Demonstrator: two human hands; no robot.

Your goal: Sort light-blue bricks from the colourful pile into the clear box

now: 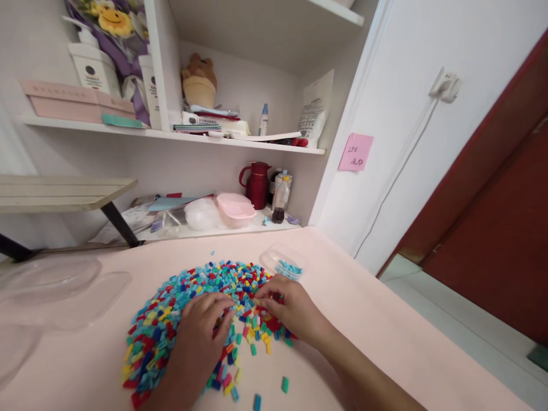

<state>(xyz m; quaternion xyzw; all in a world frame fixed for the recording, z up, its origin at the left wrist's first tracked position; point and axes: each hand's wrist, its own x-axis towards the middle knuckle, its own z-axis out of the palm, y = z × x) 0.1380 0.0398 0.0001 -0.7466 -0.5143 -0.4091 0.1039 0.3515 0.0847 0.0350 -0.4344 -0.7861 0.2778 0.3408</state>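
A wide pile of small colourful plastic building blocks point(184, 291) lies on the pink tabletop, in light blue, red, yellow, green and dark blue. My left hand point(205, 322) rests over the middle of the pile, its fingers bent and the thumb apart from them; I see nothing held in it. On the pile's right side my right hand point(289, 302) has thumb and forefinger pinched together. What sits between those fingertips is too small to make out. Just beyond that hand, a clear plastic container point(270, 257) has light blue blocks point(291, 267) in it.
Clear plastic containers point(85, 297) stand at the left near a wooden riser point(64, 191). Loose blocks, one green point(285, 384), lie near the front. Behind are a pink basin point(236, 206), a red jug point(258, 185) and a bottle point(281, 200) below a loaded shelf point(252, 142).
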